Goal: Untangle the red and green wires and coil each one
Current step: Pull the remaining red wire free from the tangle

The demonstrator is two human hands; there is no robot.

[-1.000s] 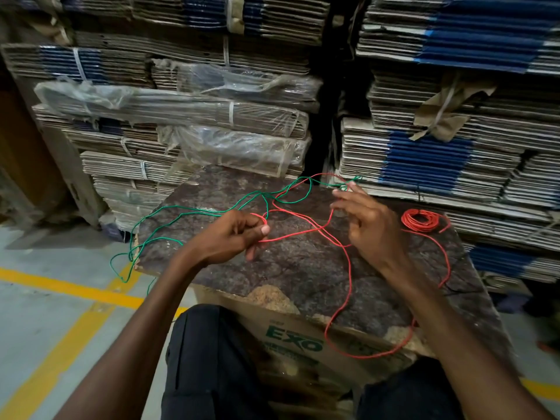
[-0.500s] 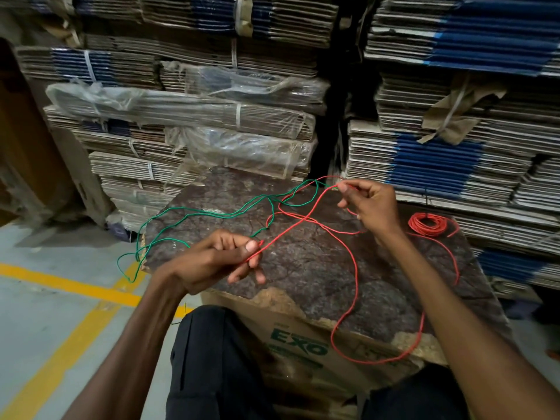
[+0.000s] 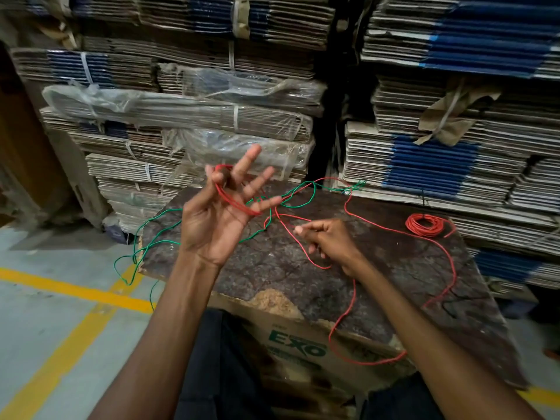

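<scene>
My left hand (image 3: 221, 213) is raised palm up over the dark board (image 3: 394, 274), fingers spread, with a loop of the red wire (image 3: 353, 298) wound across them and the thumb pressing it. My right hand (image 3: 328, 237) is lower on the board and pinches a strand of the same red wire between thumb and forefinger. The green wire (image 3: 151, 234) runs from the tangle (image 3: 303, 192) near the board's far edge off the left side and hangs toward the floor. A small red coil (image 3: 424, 224) lies at the board's right rear.
The board rests on a cardboard box (image 3: 297, 347) printed EXO, between my knees. Stacks of flattened cartons (image 3: 454, 147) rise close behind and to the right. The grey floor at left carries yellow lines (image 3: 75, 292).
My left hand rose and opened its fingers with a red loop now around them. My right hand came back from the far edge toward the board's middle, drawing red wire along.
</scene>
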